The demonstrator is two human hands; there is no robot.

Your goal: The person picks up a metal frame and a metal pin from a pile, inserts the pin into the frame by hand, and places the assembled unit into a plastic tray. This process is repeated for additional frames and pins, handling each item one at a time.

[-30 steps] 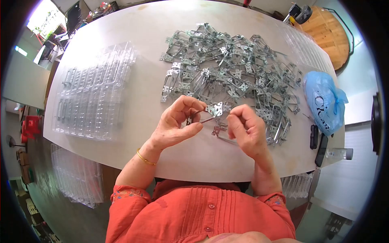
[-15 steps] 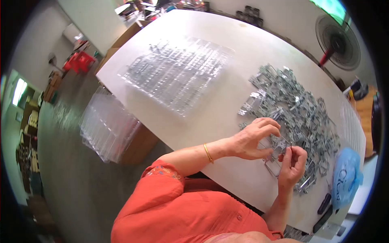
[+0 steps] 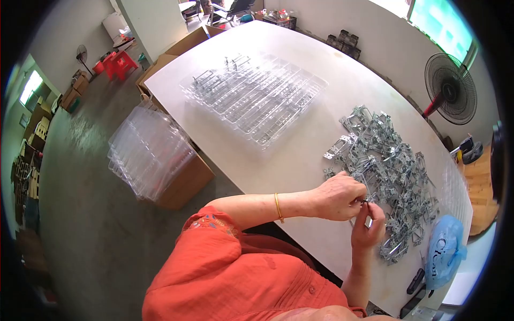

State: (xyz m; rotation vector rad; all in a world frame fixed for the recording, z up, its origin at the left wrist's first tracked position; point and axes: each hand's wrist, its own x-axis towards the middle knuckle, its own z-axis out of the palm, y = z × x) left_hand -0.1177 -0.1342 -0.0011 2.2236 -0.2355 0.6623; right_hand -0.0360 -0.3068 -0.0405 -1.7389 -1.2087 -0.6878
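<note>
My left hand point(image 3: 338, 197), with a gold bangle at its wrist, has its fingers closed near the table's front edge. Just beside it, my right hand point(image 3: 368, 227) pinches the end of a small dark piece point(image 3: 364, 201). The fingertips of both hands nearly meet around this piece, and most of it is hidden. Past the hands lies a large heap of silvery metal parts point(image 3: 388, 171), tangled together on the white table point(image 3: 300, 166). Clear plastic trays point(image 3: 251, 101), stacked at the far left of the table, hold some metal parts.
A blue plastic bag point(image 3: 445, 251) stands at the right, near a black-handled tool point(image 3: 415, 281). More clear trays point(image 3: 147, 152) lie on a cardboard box point(image 3: 187, 184) left of the table. A black fan point(image 3: 450, 91) is beyond the right edge.
My left hand has closed and come down to my right hand's fingertips. The camera view has shifted, so the trays and heap appear slightly moved.
</note>
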